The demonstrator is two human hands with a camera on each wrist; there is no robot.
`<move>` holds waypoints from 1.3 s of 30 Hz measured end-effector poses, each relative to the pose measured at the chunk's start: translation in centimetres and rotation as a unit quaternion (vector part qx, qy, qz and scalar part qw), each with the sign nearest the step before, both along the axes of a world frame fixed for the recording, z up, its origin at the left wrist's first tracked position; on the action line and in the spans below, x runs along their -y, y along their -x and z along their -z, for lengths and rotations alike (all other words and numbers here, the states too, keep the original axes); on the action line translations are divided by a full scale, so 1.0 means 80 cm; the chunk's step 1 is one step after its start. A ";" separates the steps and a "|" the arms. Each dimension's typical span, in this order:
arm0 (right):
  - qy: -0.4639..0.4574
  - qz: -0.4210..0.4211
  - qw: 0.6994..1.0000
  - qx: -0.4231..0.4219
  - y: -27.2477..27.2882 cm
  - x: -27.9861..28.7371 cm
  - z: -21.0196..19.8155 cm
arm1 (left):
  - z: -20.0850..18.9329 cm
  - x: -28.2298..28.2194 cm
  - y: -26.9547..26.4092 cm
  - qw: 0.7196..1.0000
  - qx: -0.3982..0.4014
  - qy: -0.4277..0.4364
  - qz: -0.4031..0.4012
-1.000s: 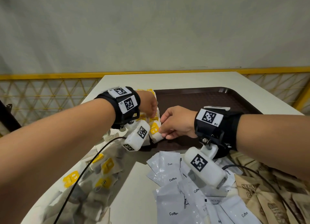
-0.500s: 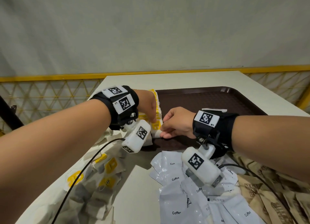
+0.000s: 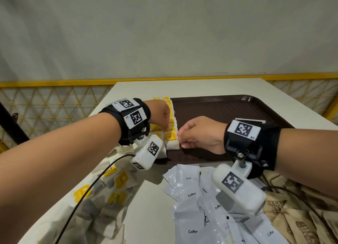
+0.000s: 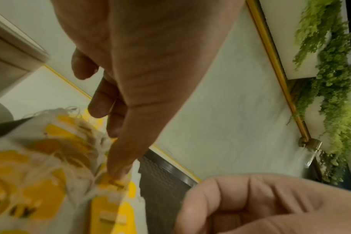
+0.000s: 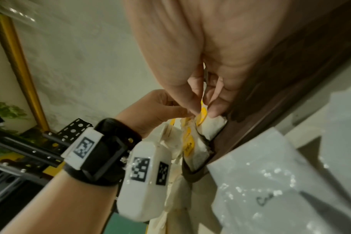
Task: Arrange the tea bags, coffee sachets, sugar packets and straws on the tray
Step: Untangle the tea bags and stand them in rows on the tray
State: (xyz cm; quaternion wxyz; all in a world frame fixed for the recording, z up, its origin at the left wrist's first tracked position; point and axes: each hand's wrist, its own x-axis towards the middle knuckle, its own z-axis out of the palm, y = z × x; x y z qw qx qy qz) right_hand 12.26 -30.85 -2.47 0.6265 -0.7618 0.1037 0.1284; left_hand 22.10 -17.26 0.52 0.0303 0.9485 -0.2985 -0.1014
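1. The row of tea bags [image 3: 171, 126] is standing on edge along the 9 o'clock side of the tray [image 3: 228, 112]; it is probably going to tip if either hand is letting go too fast.
2. The right hand [image 3: 199, 134] is pinching the nearest tea bag between thumb and fingertips [image 5: 215, 110], its grip grasping the paper.
3. The left hand [image 3: 158, 114] is pressing its thumb on a yellow tag; the other fingers are curling loosely.
4. The coffee sachets [image 3: 190, 194] are lying on the counter [image 3: 150, 207] at 6 o'clock, not yet on the tray.
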 end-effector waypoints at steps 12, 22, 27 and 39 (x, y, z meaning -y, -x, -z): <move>0.067 0.042 0.997 0.017 -0.022 -0.041 0.021 | -0.010 -0.018 0.001 0.981 0.000 0.154 -0.113; 0.090 0.032 0.994 0.047 -0.055 -0.027 0.040 | 0.002 -0.023 0.005 0.977 -0.028 0.164 -0.132; 0.082 0.021 0.993 0.078 -0.075 -0.012 0.057 | 0.003 -0.023 0.006 0.973 -0.040 0.187 -0.131; 0.117 0.020 0.991 0.058 -0.025 -0.006 0.021 | 0.008 -0.005 0.022 0.995 0.062 0.048 -0.066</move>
